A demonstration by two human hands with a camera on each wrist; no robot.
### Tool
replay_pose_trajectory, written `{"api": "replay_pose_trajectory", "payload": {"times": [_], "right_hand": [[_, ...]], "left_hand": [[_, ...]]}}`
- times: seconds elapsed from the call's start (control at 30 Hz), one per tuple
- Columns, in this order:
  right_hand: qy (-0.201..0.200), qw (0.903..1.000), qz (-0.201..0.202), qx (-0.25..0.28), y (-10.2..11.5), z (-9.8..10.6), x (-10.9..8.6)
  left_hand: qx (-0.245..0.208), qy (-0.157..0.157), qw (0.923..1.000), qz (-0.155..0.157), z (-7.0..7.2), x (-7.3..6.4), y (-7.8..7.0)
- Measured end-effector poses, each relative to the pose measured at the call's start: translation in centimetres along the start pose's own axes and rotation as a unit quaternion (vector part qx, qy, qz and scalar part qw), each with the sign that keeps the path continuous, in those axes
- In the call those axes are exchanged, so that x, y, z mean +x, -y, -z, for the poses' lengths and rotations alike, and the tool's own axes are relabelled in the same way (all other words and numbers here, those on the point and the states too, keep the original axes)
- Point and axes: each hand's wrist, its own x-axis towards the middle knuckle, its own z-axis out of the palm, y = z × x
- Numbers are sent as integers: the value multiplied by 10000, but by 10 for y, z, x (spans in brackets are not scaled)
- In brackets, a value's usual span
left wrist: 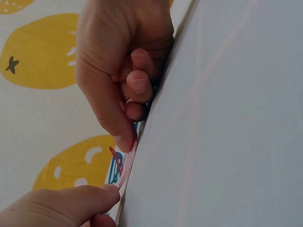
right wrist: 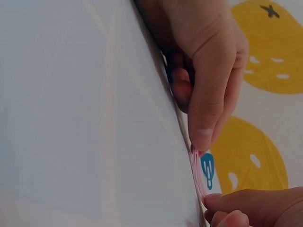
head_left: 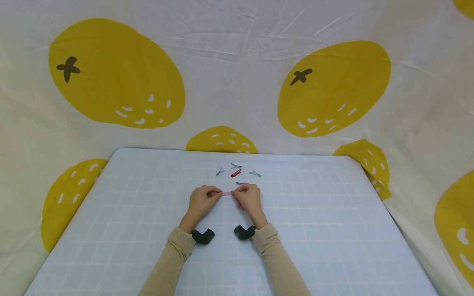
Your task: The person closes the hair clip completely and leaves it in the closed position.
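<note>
A thin pink hair clip (head_left: pixel 226 193) is stretched between both hands, low over the table. My left hand (head_left: pixel 201 201) pinches its left end between thumb and fingertip. Its right end is pinched the same way by my right hand (head_left: pixel 250 200), whose other fingers curl under. The wrist views show both pinches close up, with the slim pink clip (right wrist: pixel 197 174) bridging the two thumbs and its ends hidden in the fingers. Just beyond the right fingertips lies a dark blue hair clip (head_left: pixel 242 183), partly covered by that hand.
Farther back lie several more hair clips: a red one (head_left: pixel 235 173), a dark blue one (head_left: pixel 236 166), a blue one (head_left: pixel 220 171) and a teal one (head_left: pixel 255 173). A pale checked cloth (head_left: pixel 326 230) covers the table. Behind its far edge hangs a lemon-print curtain (head_left: pixel 229 82).
</note>
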Motion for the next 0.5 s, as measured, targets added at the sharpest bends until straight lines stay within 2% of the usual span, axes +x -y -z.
{"api": "replay_pose_trajectory", "payload": {"times": [0.5], "right_hand": [[11, 10000, 23, 33, -2, -2, 1]], "left_hand": [[25, -23, 10000, -6, -1, 1, -1]]}}
